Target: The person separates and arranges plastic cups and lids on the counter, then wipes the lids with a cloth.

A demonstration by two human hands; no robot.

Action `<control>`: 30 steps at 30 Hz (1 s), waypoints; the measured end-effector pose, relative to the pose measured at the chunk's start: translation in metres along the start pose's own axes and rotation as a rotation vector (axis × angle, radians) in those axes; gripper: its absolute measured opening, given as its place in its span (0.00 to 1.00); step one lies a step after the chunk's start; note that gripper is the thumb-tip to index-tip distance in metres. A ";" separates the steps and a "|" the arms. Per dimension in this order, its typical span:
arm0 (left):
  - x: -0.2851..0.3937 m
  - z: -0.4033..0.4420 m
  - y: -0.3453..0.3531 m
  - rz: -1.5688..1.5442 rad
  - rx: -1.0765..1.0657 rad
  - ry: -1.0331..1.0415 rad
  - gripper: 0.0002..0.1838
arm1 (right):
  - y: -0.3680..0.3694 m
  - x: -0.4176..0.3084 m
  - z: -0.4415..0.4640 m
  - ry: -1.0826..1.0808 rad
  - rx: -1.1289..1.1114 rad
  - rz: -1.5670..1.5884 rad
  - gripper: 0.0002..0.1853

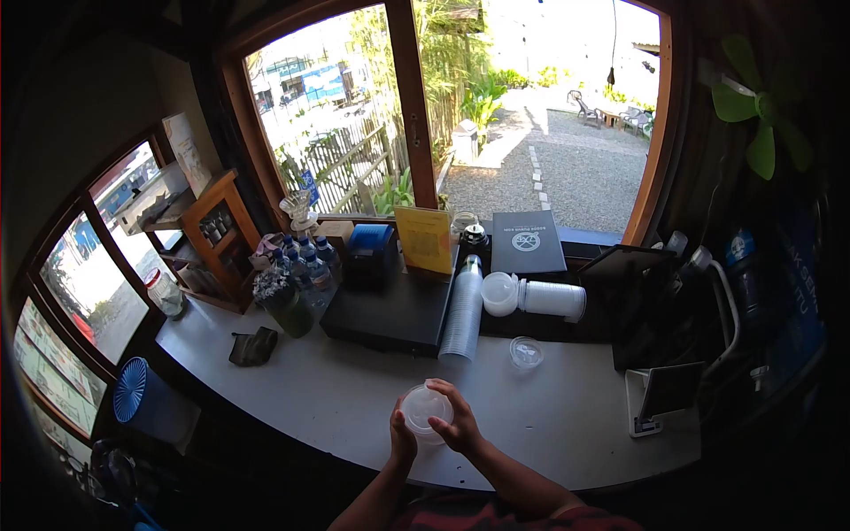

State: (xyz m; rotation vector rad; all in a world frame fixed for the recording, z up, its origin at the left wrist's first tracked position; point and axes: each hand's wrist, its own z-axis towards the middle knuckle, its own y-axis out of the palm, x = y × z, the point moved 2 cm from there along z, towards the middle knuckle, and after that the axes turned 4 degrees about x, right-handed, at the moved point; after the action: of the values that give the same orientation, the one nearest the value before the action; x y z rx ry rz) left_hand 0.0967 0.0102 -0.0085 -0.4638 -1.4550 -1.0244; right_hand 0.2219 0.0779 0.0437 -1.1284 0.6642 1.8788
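Near the counter's front edge, my two hands are around a round, see-through plastic bowl (427, 407) with what looks like a lid on top. My left hand (403, 437) is closed against its left side. From the right, my right hand (455, 419) grips it, with fingers over the rim. A clear round plastic lid (526, 354) lies on the counter beyond my right hand. Behind the bowl, a long stack of clear plastic cups (463, 311) leans on a black box. Beside it lie a sideways stack of plastic bowls (552, 299) and white round lids (500, 293).
The grey counter (354, 398) holds a black box (385, 319), a yellow sign (422, 243), water bottles (317, 271), a dark pouch (253, 346) and a tablet on a stand (670, 389). A dark menu book (529, 242) lies by the window; a green fan (759, 106) hangs right.
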 end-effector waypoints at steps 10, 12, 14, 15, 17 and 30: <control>-0.021 -0.010 0.001 -0.077 0.161 -0.069 0.42 | -0.005 -0.004 0.002 0.070 -0.034 0.076 0.39; -0.017 -0.012 0.001 -0.056 0.146 -0.073 0.41 | -0.008 -0.003 0.002 0.045 -0.060 0.057 0.40; -0.005 -0.011 0.003 -0.003 0.103 0.022 0.41 | -0.008 -0.001 -0.003 0.044 -0.071 0.022 0.41; 0.006 -0.009 0.006 0.023 0.078 0.073 0.40 | -0.009 0.001 -0.003 0.039 -0.074 0.003 0.42; 0.018 -0.011 0.008 0.040 0.077 0.155 0.45 | -0.020 -0.004 -0.006 -0.025 -0.049 -0.045 0.43; 0.050 -0.063 0.021 0.381 0.435 0.593 0.37 | -0.211 0.097 -0.009 0.238 0.238 -1.142 0.40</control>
State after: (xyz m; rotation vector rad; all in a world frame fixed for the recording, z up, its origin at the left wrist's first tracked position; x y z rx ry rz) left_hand 0.1404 -0.0432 0.0375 -0.0936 -0.9607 -0.4580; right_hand 0.3811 0.2173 -0.0517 -1.1977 0.2336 0.6878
